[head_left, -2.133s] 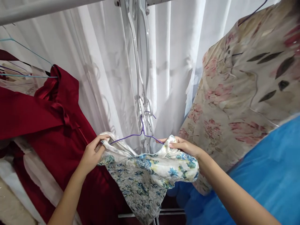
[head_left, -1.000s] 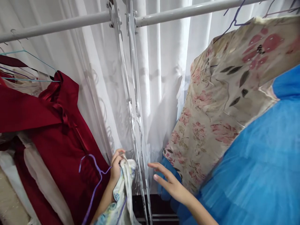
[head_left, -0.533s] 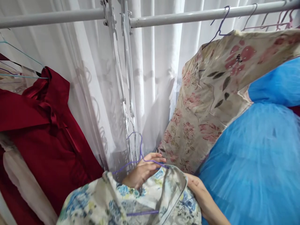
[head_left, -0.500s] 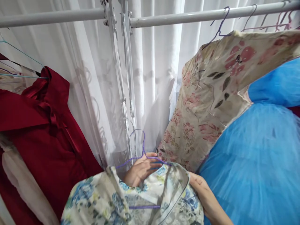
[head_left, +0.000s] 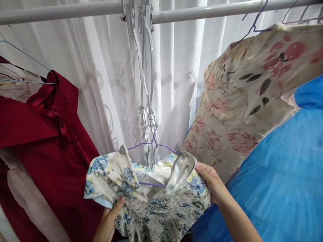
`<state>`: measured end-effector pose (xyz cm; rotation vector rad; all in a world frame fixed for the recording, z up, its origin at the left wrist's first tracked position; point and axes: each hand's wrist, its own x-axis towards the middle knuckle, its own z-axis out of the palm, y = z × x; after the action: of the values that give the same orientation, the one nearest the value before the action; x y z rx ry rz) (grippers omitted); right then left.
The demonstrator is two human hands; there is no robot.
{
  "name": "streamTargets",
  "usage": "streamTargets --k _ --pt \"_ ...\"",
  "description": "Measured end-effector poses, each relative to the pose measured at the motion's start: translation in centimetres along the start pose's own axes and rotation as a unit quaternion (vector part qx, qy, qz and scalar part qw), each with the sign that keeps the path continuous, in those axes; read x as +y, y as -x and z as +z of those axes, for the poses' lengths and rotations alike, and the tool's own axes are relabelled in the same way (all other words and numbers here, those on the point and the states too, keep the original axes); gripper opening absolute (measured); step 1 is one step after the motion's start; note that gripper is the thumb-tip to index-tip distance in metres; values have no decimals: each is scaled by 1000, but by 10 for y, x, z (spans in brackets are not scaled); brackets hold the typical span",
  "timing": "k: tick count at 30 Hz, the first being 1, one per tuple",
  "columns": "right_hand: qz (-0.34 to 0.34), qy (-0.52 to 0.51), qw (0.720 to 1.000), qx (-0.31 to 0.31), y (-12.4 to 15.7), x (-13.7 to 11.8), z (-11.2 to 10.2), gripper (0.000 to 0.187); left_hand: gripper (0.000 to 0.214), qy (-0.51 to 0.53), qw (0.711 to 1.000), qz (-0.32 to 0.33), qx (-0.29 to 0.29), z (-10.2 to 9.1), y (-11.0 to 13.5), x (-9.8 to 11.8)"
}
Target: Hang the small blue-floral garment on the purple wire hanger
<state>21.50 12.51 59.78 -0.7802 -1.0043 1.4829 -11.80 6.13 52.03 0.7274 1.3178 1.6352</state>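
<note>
A white garment with a blue and yellow flower print (head_left: 156,208) hangs in front of me on a purple wire hanger (head_left: 165,145). The hanger's hook reaches the white metal scrollwork (head_left: 148,117) of the rack post; whether it is caught there I cannot tell. My left hand (head_left: 109,216) grips the garment's side below the left sleeve, thumb in front and the other fingers mostly hidden. At the right shoulder, my right hand (head_left: 210,179) pinches the cloth beside the neckline. The lower bar of the hanger shows through the open neck.
White rack rails (head_left: 202,13) run along the top on both sides of the post. On the left hangs a dark red garment (head_left: 50,124). A beige flowered dress (head_left: 224,111) and a blue tulle dress (head_left: 282,161) fill the right. Behind is a white curtain (head_left: 174,67).
My left hand has left the hanger's neck and now holds the garment's left side. The garment and hanger sit higher in view. My right hand stays at the right shoulder.
</note>
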Motion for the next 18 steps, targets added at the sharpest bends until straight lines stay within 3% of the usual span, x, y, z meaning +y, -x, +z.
streamTargets --k 4,6,8,9,11,12,13,14,16,18 --pt "21 64 997 -35 2 -3 -6 31 55 -5 998 -39 38 2 19 -8" --pt "-17 122 992 -5 4 -1 -17 35 52 -18 998 -43 43 1 29 -13" --pt "-116 186 970 107 7 11 -29 40 49 -47 998 -28 43 0 38 -18" --pt "-179 212 942 190 10 22 -33 42 47 -65 997 -16 41 1 41 -21" --pt "-286 232 860 353 20 51 -36 43 46 -94 995 3 39 4 47 -25" --pt "-312 229 830 402 26 67 -34 40 46 -99 994 5 42 6 50 -26" --pt "-320 224 822 415 33 84 -29 35 46 -100 994 2 46 10 52 -27" --pt "-300 227 845 381 39 99 -21 29 47 -98 994 -2 52 14 54 -29" --pt "-200 261 919 218 48 124 -1 23 49 -87 994 -11 61 23 57 -32" --pt "-109 292 949 42 51 138 22 21 51 -73 995 -17 65 30 60 -36"
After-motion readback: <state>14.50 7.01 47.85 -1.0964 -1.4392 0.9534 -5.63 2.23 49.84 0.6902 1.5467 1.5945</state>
